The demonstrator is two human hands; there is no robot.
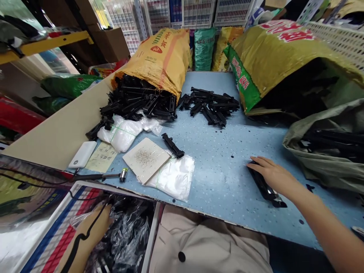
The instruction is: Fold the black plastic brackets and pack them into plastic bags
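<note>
Characters on orange sack (155, 57), lettering on olive sack (284, 49), handwriting on yellow note (101, 158), all unclear

Black part (269, 191) glossy plastic; clear bags (131, 231) crinkled film; orange sack (159, 57) woven; tabletop (216, 170) smooth

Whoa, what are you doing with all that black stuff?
The right hand is on at least one black part lying on the blue table. The left hand is down in a crate among clear plastic; whether it holds anything is hard to see. More black parts spill from the orange sack.
</note>
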